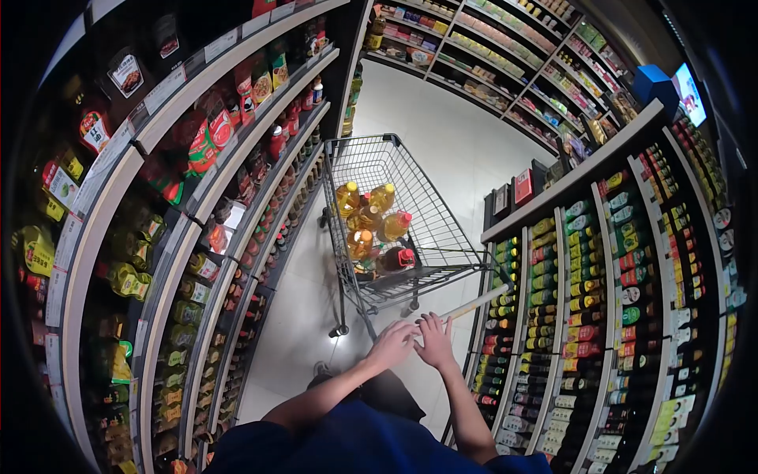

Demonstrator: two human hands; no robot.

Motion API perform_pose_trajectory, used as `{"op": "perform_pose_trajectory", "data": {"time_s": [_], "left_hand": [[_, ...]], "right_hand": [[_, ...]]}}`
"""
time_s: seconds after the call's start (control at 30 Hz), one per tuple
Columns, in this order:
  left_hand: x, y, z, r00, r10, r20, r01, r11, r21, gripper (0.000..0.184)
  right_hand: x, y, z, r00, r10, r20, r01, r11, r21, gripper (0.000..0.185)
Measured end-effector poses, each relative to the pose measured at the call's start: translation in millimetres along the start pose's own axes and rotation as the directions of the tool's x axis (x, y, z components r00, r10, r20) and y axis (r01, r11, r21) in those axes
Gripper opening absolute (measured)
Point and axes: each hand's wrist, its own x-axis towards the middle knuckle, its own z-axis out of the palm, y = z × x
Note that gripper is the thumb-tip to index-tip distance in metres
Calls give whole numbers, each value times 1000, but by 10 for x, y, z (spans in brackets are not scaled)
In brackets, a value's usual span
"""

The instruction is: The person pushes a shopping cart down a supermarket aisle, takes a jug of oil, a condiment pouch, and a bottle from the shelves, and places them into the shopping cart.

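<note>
My left hand (392,346) reaches in from the left, close beside my right hand, its fingers stretched toward it and partly overlapping in view. My right hand (433,342) lies with fingers extended over the line of the pale handle (480,301) of a shopping cart. Whether either palm presses on the handle is hard to see. Ahead of both hands stands the black wire shopping cart (438,229). Inside it are several bottles of golden oil (393,226) with yellow, orange and red caps, and a dark bottle with a red cap (399,258).
Shelves of pouches and bottles (130,280) rise close on the left. Racks of sauce bottles (584,276) line the right side. Pale floor tiles (450,118) run beyond the cart to stocked shelves (474,67) at the back. A lit screen (689,93) is at upper right.
</note>
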Motion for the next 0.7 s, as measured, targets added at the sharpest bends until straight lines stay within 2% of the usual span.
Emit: {"op": "perform_pose_trajectory", "data": {"time_s": [0.03,0.2,0.27,0.3,0.43,0.6,0.7], "left_hand": [[84,-6,2,999,42,1,-42,997,66,14],[365,-79,76,999,29,-30,-20,966,259,9],[462,-180,182,999,13,-49,3,948,318,10],[516,-123,199,1000,9,-19,-1,914,406,15],[825,-160,483,999,-22,-27,31,917,398,18],[1269,-320,825,995,-81,51,46,872,488,20],[1522,-236,904,964,-222,147,116,847,519,20]], "right_hand": [[65,112,8,1000,8,-1,-8,1000,1,55],[313,713,-38,1000,-8,-25,9,1000,29,54],[409,962,-60,999,-37,-22,38,998,56,54],[450,1093,-65,998,-54,-25,55,996,67,54],[686,1569,-203,994,-111,23,107,985,133,52],[921,2053,-260,984,-124,-125,157,940,304,31],[1090,2281,-286,985,-88,-146,138,915,380,20]]}}
